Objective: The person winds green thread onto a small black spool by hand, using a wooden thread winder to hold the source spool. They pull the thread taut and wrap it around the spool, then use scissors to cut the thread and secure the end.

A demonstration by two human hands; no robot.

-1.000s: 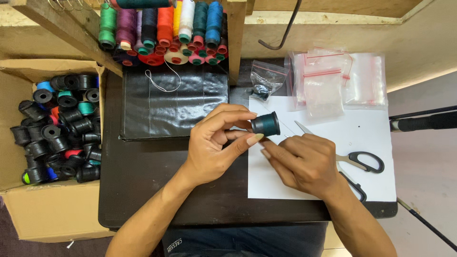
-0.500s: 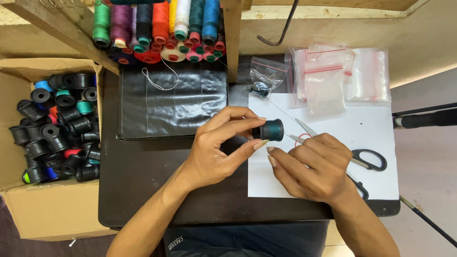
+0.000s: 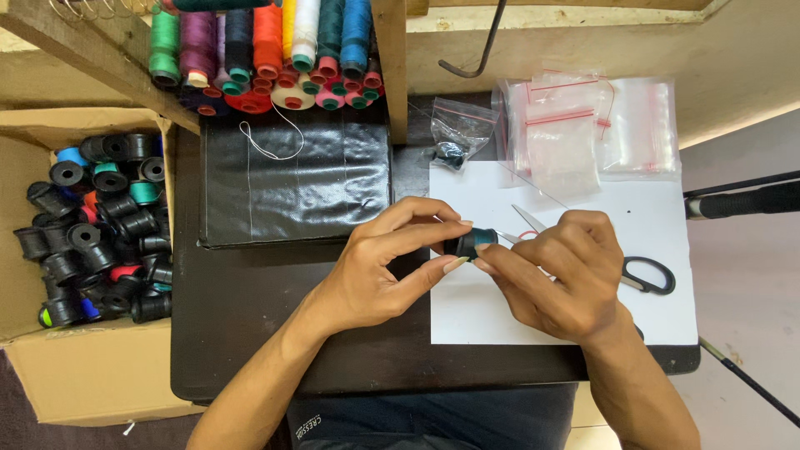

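Teal bobbin [image 3: 472, 241] half-hidden between hands

The right hand [image 3: 567, 275] covered the scissors' [image 3: 646, 275] blades and lower handle. The thread cones [image 3: 267, 50] were cut off at the top edge. The small bag's [image 3: 458, 133] contents were indistinct.

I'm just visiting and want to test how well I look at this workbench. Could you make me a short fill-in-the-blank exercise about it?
1. The left hand pinches a small bobbin wound with ____ thread.
2. The right hand touches the bobbin above a sheet of ____ paper.
3. The scissors on that sheet have ____ handles.
4. The cardboard box of spare bobbins stands on the person's ____ side.

Missing words: teal; white; black; left
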